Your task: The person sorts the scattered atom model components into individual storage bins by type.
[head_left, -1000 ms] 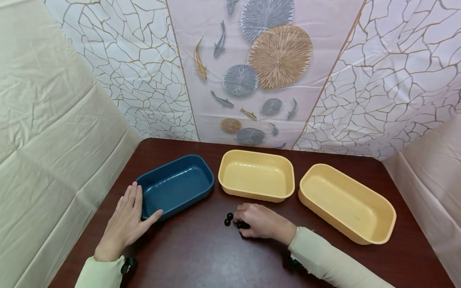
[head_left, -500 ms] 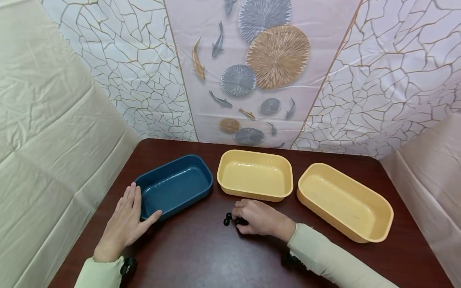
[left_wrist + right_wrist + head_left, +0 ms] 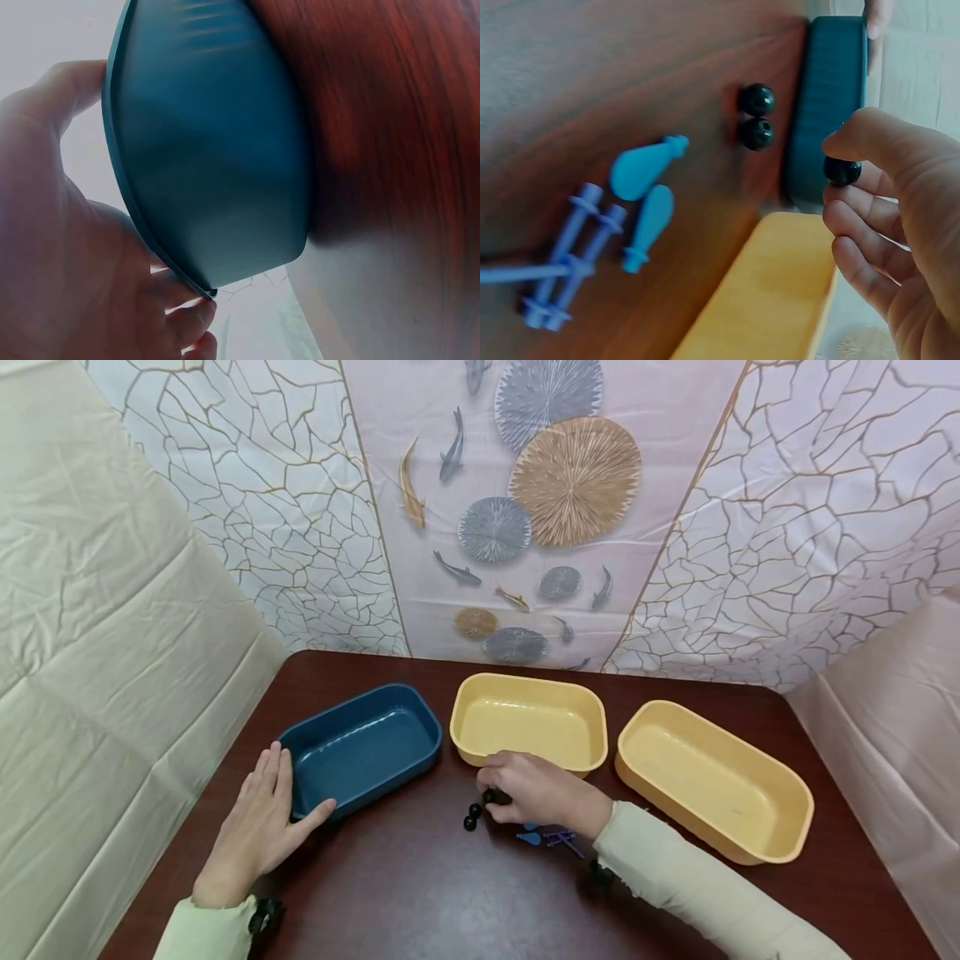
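Note:
My right hand (image 3: 536, 789) pinches a round black bead (image 3: 842, 171) between thumb and fingers, raised over the table just in front of the middle yellow bin. Two more black beads (image 3: 757, 116) lie side by side on the table, left of that hand. Under its wrist are two light-blue paddle-shaped pieces (image 3: 639, 171) and several purple stick pieces (image 3: 571, 259) with small collars. My left hand (image 3: 255, 831) rests at the near left corner of the dark blue bin (image 3: 210, 142), fingers straight along its rim and thumb spread against the front side.
A yellow bin (image 3: 528, 727) stands at the back middle, and a second yellow bin (image 3: 720, 768) is angled at the right. The dark red table (image 3: 420, 902) ends at a patterned cloth backdrop (image 3: 322, 510), with plain cloth on both sides.
My right hand has risen from the table toward the middle yellow bin with the bead. The blue and purple pieces now show beneath it. My left hand stays on the blue bin.

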`<state>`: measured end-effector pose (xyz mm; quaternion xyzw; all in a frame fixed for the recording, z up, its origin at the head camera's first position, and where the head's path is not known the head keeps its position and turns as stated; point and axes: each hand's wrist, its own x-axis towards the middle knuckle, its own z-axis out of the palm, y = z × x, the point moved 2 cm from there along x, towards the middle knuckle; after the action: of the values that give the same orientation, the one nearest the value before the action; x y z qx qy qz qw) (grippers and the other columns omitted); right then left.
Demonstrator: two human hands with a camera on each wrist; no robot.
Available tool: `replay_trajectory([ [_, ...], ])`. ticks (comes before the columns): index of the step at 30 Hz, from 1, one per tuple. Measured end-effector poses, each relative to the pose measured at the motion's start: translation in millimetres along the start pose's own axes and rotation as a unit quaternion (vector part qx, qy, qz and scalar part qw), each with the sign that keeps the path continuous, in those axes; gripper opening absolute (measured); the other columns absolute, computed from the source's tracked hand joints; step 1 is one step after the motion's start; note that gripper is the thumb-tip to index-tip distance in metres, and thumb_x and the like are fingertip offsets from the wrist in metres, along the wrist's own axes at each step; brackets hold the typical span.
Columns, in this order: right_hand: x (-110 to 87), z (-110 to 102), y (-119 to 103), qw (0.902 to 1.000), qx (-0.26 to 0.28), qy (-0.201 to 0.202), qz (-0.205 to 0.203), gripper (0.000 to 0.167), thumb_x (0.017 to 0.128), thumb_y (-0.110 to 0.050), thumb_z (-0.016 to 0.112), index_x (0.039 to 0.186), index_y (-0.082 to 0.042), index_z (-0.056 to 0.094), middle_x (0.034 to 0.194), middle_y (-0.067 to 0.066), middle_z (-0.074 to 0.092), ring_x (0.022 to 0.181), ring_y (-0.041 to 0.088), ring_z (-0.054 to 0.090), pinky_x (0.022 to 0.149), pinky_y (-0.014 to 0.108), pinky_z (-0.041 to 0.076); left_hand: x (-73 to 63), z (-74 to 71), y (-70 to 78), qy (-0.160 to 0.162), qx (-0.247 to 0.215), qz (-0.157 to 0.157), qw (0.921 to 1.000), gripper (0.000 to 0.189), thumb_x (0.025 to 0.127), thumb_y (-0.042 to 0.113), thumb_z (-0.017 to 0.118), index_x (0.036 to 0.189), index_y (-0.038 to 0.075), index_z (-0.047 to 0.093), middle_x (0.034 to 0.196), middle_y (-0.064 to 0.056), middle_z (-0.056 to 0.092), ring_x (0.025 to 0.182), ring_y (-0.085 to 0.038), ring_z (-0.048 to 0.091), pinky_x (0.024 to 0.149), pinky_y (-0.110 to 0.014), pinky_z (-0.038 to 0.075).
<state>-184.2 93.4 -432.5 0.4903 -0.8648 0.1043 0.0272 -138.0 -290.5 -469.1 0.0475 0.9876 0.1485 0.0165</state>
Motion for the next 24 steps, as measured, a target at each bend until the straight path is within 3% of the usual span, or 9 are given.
replay_trajectory([
  [11,28.0,-17,3,0.9997,-0.022,0.002,-0.007,0.011,0.092,-0.021,0.078,0.100,-0.014,0.077,0.095,-0.001,0.071,0.089,0.009,0.067,0.079,0.022,0.059,0.3,-0.2,1.8,0.000,-0.002,0.003,1.0000,0.119,0.096,0.073,0.054,0.164,-0.012,0.009,0.173,-0.035,0.006,0.160,-0.055,0.012,0.124,-0.075,0.021],
  [24,61.5,-22,6,1.0000,0.005,-0.004,-0.003,0.011,0.094,-0.018,0.076,0.102,-0.011,0.078,0.099,0.001,0.073,0.086,0.007,0.062,0.078,0.020,0.057,-1.5,-0.5,1.1,-0.001,-0.007,0.002,1.0000,0.119,0.096,0.074,0.054,0.164,-0.012,0.008,0.174,-0.034,0.005,0.161,-0.054,0.010,0.124,-0.076,0.020],
])
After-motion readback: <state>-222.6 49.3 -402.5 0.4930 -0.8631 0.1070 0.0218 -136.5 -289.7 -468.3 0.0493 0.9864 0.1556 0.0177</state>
